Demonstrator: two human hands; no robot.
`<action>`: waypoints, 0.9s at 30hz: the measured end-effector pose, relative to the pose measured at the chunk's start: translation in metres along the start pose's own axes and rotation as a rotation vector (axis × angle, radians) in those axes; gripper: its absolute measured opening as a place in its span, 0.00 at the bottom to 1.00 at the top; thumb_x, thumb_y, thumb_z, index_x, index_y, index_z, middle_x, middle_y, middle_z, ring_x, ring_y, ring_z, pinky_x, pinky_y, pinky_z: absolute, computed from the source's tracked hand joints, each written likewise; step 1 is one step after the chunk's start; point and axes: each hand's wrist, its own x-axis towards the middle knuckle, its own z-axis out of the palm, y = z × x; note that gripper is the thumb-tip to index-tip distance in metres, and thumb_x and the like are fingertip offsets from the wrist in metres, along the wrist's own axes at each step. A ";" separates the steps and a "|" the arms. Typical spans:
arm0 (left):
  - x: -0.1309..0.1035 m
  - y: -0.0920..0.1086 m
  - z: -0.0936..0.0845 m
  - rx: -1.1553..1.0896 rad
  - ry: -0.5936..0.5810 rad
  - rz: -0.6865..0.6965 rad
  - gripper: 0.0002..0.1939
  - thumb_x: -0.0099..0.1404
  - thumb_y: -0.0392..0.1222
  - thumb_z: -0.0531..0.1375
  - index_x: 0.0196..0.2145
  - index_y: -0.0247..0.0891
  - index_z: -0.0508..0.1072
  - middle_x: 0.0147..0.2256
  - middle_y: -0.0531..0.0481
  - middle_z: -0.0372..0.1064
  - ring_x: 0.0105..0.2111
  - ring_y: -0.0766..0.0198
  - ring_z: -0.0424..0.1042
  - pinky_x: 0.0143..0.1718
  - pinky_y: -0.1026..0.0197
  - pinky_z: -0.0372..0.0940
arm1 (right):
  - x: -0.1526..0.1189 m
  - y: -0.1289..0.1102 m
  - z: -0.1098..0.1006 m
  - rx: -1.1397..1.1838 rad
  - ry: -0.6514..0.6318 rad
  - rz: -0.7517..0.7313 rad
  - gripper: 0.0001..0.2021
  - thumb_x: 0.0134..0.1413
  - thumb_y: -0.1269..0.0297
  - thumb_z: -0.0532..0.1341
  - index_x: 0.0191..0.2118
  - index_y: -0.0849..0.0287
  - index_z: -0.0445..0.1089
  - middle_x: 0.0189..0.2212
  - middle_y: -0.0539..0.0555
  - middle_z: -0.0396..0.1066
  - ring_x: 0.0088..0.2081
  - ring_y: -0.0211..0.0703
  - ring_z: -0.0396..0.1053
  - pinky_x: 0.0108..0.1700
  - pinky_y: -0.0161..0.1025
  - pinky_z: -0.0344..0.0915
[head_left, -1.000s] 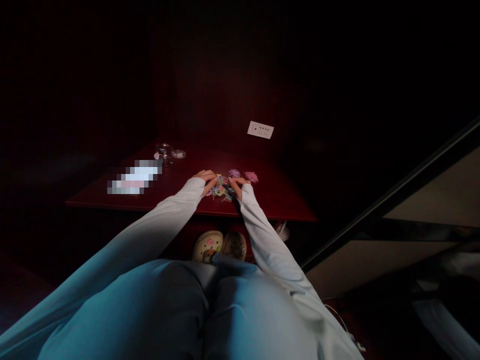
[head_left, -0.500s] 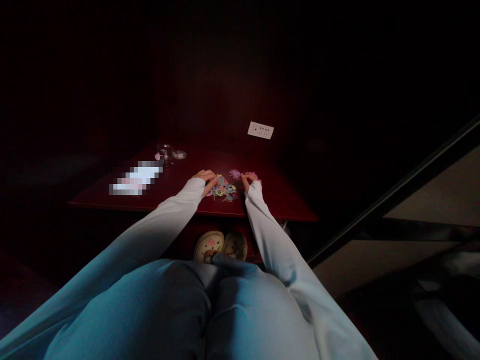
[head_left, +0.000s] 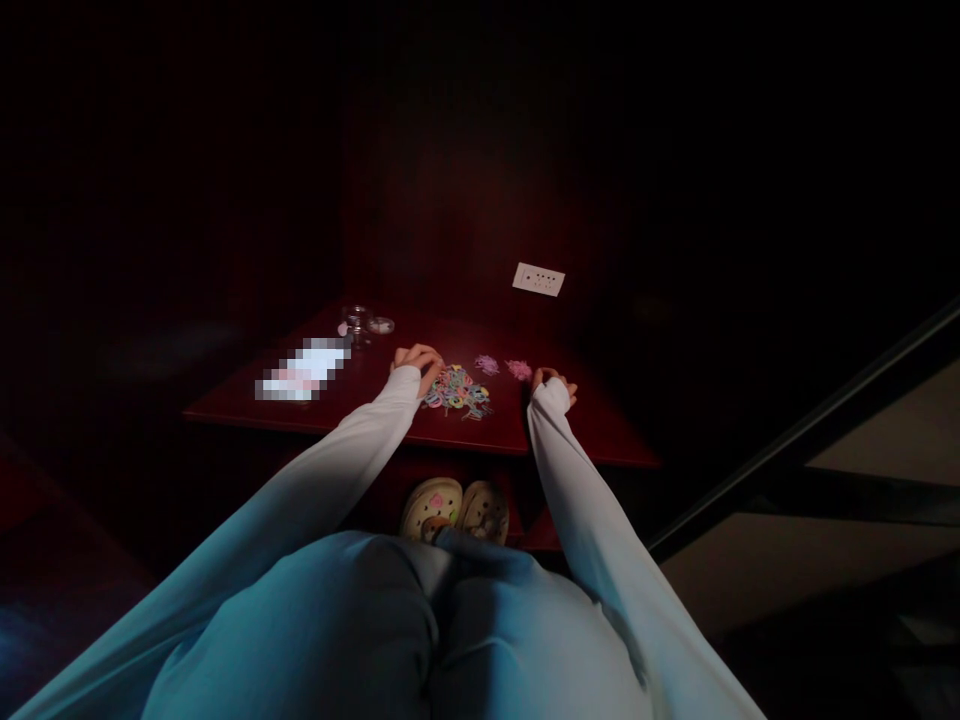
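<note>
And here, on the dark red worktop (head_left: pixel 510 430), a multicoloured pile of small bands (head_left: pixel 457 392) is spread between the two hands. Its left edge is met by the left hand (head_left: pixel 417 362), whose fingers are bent and drawn close together; whether a band is pinched there cannot be told. That edge seems to be lightly guarded by the hand, perhaps so that the loose bands are held from straying.

Over to the right hand (head_left: pixel 553 385): it is set well apart from the pile, just beside the pink heap (head_left: pixel 518 369), with its fingers curled inward (anything tucked inside is hidden from view). Just left of the pink heap, the purple heap (head_left: pixel 487 365) is seen. Both heaps are set clear of the mixed colours, presumably so that each shade is left unmixed and easily reached.

Farther left, a clear jar (head_left: pixel 357 325) is stood beside a round clear lid (head_left: pixel 381 326), both well away from the fingers, where neither is likely to be knocked. Nearer the front, a bright, pixelated object (head_left: pixel 304 372) is laid flat.
</note>
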 end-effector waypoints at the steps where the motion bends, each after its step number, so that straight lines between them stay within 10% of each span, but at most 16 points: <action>1: -0.001 0.002 0.000 0.003 0.005 -0.020 0.08 0.71 0.43 0.61 0.35 0.45 0.80 0.48 0.50 0.77 0.51 0.51 0.66 0.57 0.46 0.60 | -0.001 0.000 0.000 0.013 0.028 0.020 0.19 0.69 0.58 0.52 0.54 0.55 0.77 0.52 0.62 0.73 0.55 0.58 0.60 0.55 0.51 0.54; 12: 0.003 0.005 -0.005 -0.094 0.166 -0.130 0.07 0.68 0.36 0.57 0.39 0.42 0.76 0.54 0.44 0.74 0.57 0.50 0.69 0.65 0.47 0.60 | -0.001 0.012 0.008 0.119 0.144 -0.014 0.19 0.65 0.61 0.50 0.51 0.58 0.74 0.50 0.63 0.73 0.53 0.59 0.63 0.54 0.53 0.58; 27: 0.003 -0.007 -0.012 -0.082 0.053 -0.184 0.20 0.52 0.27 0.55 0.40 0.40 0.77 0.47 0.44 0.75 0.51 0.51 0.75 0.63 0.50 0.67 | -0.026 -0.009 0.009 -0.058 -0.118 -0.778 0.15 0.71 0.63 0.51 0.49 0.56 0.75 0.49 0.60 0.76 0.51 0.52 0.64 0.58 0.44 0.60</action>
